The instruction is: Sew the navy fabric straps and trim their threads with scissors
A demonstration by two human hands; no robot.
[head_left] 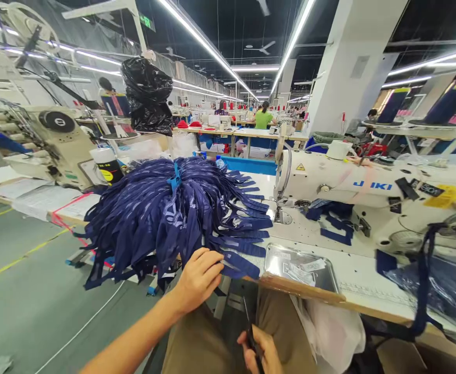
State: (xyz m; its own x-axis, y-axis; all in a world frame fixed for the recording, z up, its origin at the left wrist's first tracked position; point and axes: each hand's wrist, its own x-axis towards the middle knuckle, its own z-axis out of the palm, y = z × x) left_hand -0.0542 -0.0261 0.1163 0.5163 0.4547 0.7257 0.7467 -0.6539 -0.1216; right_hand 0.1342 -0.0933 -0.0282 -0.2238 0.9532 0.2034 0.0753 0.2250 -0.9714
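A large bundle of navy fabric strips [142,208], tied at the top with a blue tie [175,177], spreads over the table's left part. My left hand [200,275] is at the bundle's front edge, its fingers curled together on the strip ends; what exactly they pinch is hidden. Low in the view, above my lap, my right hand [259,349] is closed around dark-handled scissors [250,324], the narrow blade pointing up. The scissors are apart from the strips.
Right of the bundle stands a white sewing machine [337,176]. A metal tray [302,267] with white scraps lies at the table's front edge. Navy pieces and a plastic bag [442,285] are at the far right. Another machine [62,140] stands left; a person [264,118] sits beyond.
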